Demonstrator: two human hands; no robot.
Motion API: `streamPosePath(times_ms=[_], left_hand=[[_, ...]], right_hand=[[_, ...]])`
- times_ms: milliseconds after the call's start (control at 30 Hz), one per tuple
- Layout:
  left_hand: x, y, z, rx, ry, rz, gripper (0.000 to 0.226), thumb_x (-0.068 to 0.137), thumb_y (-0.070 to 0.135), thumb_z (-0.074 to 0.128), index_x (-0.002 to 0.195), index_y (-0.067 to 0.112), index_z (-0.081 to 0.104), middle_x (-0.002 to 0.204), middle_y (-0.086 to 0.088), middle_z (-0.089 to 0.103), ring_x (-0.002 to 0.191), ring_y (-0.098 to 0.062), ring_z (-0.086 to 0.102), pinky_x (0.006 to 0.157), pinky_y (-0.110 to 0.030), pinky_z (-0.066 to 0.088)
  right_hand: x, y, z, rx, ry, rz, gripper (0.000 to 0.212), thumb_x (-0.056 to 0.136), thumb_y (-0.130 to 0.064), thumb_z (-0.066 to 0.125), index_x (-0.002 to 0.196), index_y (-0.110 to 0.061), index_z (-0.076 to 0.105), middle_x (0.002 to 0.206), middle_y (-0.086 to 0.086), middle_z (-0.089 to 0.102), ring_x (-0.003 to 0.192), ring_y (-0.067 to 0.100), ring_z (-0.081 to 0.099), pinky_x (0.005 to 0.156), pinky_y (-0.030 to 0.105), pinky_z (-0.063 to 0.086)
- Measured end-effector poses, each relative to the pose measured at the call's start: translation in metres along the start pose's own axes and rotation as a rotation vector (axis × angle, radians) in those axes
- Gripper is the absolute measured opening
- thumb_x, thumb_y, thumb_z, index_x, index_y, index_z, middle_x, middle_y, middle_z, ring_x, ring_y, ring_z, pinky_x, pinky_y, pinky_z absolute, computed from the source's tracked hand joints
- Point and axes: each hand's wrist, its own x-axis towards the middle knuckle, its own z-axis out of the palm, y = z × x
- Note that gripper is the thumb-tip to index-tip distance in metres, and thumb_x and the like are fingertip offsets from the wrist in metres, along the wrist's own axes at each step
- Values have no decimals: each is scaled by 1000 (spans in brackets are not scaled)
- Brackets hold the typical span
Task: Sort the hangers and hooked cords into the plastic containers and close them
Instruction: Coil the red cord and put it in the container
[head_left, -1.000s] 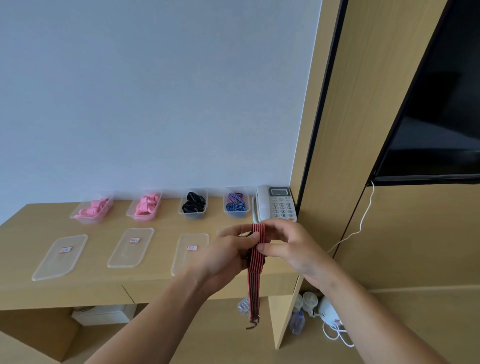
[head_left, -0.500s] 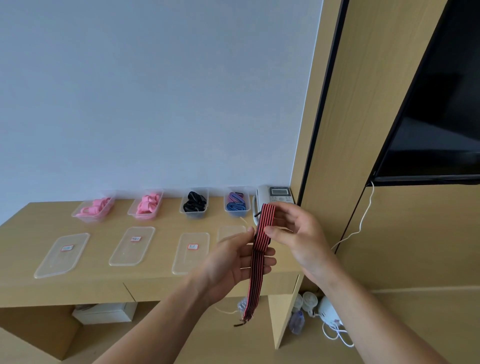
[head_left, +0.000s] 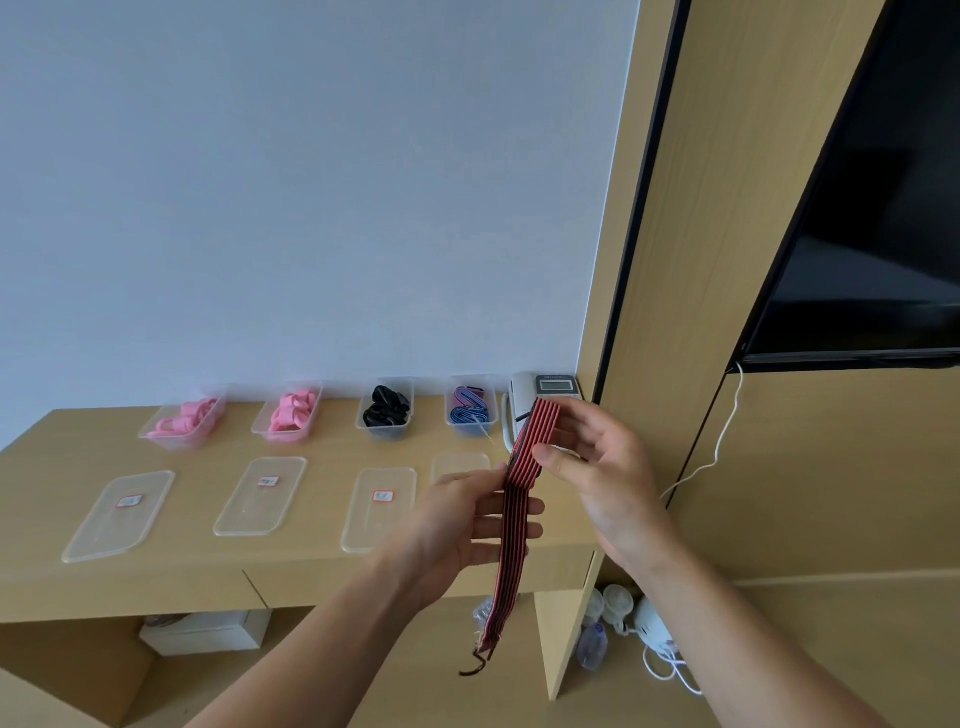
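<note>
While the left hand (head_left: 457, 525) and right hand (head_left: 597, 467) both pinch the striped hooked cord (head_left: 514, 545) in front of the phone (head_left: 545, 395), folding looks unfinished. Next: double it up, drop into the container (head_left: 470, 410) left of phone.

Four containers (head_left: 167, 440), four lids (head_left: 136, 535), one cord (head_left: 511, 551)

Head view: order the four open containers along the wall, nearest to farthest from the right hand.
From the right hand:
1. Blue-cord container, rightmost, beside the telephone.
2. Black-cord container, next leftward.
3. Inner pink-hanger container, second from left.
4. Far-left pink-hanger container.
</note>
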Motion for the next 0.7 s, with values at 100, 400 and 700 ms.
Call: streamPosePath(times_ms=[100, 400, 700], left_hand=[[-1, 2, 4, -84, -25, -41, 39, 108, 34, 48, 109, 3, 71, 103, -21, 77, 85, -30, 76, 73, -39, 63], [5, 20, -2, -173, -30, 24, 36, 101, 35, 61, 85, 14, 85, 96, -16, 77, 82, -27, 75, 83, -43, 63], [9, 31, -16, -168, -9, 99, 18, 94, 8, 66, 106, -3, 74, 95, -21, 72, 77, -31, 72, 68, -38, 63]], right_hand=[[-1, 3, 1, 17, 10, -28, 48, 79, 13, 73, 114, -20, 67, 106, 4, 75, 99, 18, 72, 81, 24, 54], [-15, 9, 5, -334, -102, -421, 47, 74, 12, 73, 106, -20, 61, 111, -4, 71, 108, 19, 69, 95, 30, 55], [-28, 12, 5, -510, -201, -539, 18, 78, -1, 76, 92, -8, 68, 113, -4, 72, 115, 10, 65, 97, 23, 49]])
